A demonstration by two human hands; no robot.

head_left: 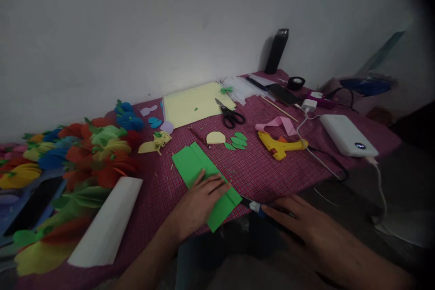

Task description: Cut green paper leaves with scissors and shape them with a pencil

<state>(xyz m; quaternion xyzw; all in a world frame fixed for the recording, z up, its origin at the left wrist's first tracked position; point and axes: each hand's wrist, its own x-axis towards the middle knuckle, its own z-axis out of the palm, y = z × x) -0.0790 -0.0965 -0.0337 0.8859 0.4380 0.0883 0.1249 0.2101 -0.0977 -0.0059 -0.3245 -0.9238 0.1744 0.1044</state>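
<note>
Along the front edge of the bench (251,170) lie one white paper piece (107,224), then one green sheet (190,163) under the left hand (200,201), laid flat, fingers extended; one cutter (254,207), gripped in the curled right hand (297,217); toward the right edge, one glue gun (280,146), one power bank (348,135).

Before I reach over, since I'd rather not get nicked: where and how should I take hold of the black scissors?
Best, I'd say, by the black loops of the scissors, coming from the near right. The loops lie toward that side on the checked cloth, while the blades point away over the yellow sheets, so this should avoid the edges.
</note>
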